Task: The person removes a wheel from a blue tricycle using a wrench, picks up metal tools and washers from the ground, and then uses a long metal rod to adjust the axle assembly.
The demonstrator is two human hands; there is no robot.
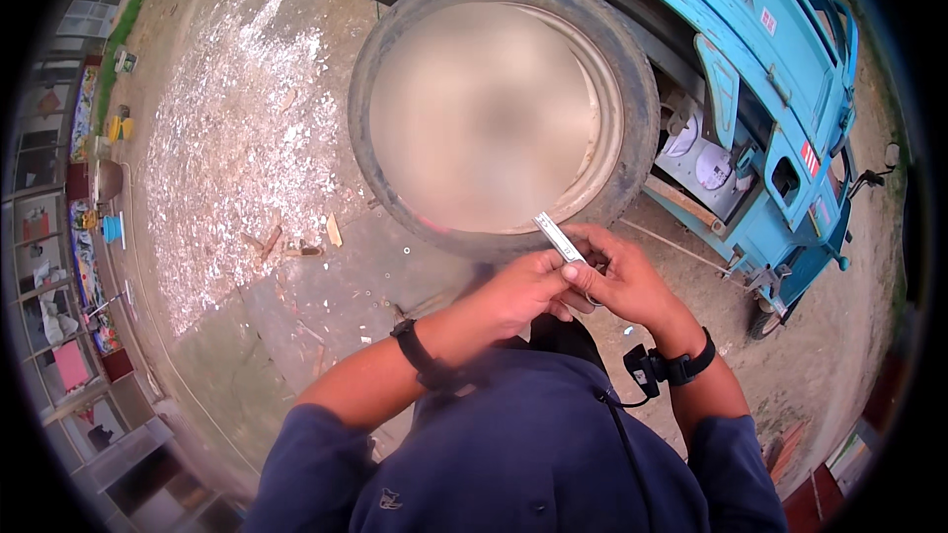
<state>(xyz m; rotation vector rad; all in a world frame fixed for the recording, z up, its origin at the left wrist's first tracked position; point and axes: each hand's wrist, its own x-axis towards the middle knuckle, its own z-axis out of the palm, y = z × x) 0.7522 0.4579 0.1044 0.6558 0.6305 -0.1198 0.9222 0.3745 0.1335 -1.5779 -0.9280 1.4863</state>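
Note:
Close in front of my body, both hands meet around a narrow silver-white strip with dark marks (557, 237), which looks like a short ruler. Its far end sticks out past my fingers, toward the wheel. My left hand (528, 288) pinches its near part from the left. The fingers of my right hand (627, 276) close on it from the other side, thumb on top. A curved bit of something shows under the right thumb, too small to name. Just beyond my hands is a large black tyre (632, 104) on a pale rim (604, 128); its middle is blurred.
A blue truck-like vehicle (755, 49) stands behind the tyre and to the right. White flakes (237, 138) cover the ground at left, with wood scraps (334, 230) nearby. A thin rod (681, 245) lies right of the tyre. Buildings (49, 237) line the far left.

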